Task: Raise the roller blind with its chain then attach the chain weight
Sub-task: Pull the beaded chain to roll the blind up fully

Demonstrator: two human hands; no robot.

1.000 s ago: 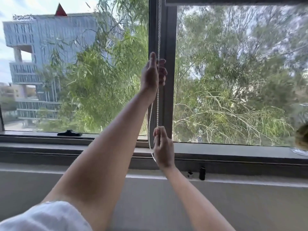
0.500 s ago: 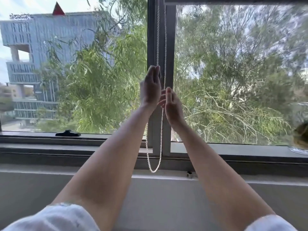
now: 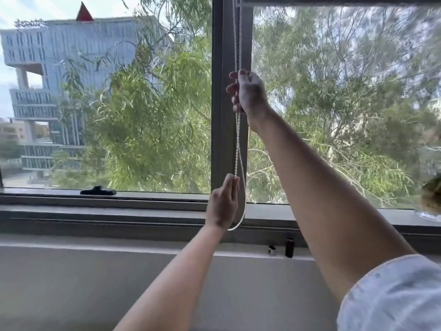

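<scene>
White chain: beaded loop hanging down the grey window post at centre frame, its bottom curve just above the sill.
Right hand: now up high, fist curled around the chain; half a second ago it sat lower, beside the left.
Left hand: has dropped low, fingertips pinching one strand.
Blind: only its bottom edge shows along the top right.
Sill clutter: black latch at left, small dark cylinder below the loop.
</scene>
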